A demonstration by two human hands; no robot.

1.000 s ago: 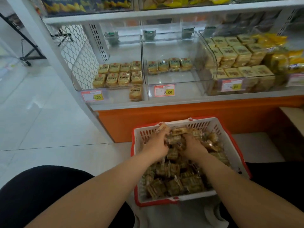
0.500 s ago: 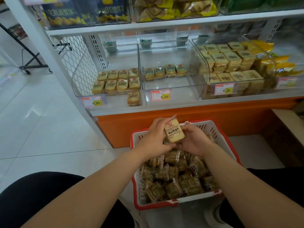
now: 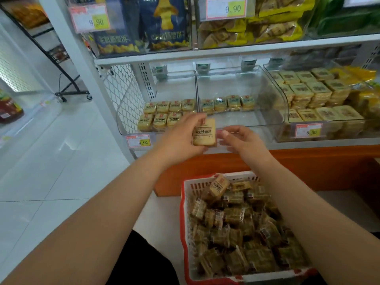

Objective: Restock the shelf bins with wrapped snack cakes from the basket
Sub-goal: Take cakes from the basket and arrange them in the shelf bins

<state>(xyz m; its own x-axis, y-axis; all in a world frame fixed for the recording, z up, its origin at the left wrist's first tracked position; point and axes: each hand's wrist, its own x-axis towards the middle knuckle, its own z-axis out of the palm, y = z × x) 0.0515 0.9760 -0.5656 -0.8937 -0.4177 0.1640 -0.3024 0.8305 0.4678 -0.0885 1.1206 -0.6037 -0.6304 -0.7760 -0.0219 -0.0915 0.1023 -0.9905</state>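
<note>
Both bare forearms reach up toward the clear plastic shelf bins (image 3: 236, 120). The left hand (image 3: 181, 136) grips a tan wrapped snack cake (image 3: 204, 132) upright; the right hand (image 3: 240, 140), fingers loosely curled, holds nothing, above the red-and-white plastic basket (image 3: 185, 212).

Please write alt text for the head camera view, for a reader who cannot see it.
A person's left hand holds a wrapped snack cake in front of clear shelf bins partly filled with the same cakes, while the right hand hovers beside it. Below, a red and white basket holds many more cakes.
</note>
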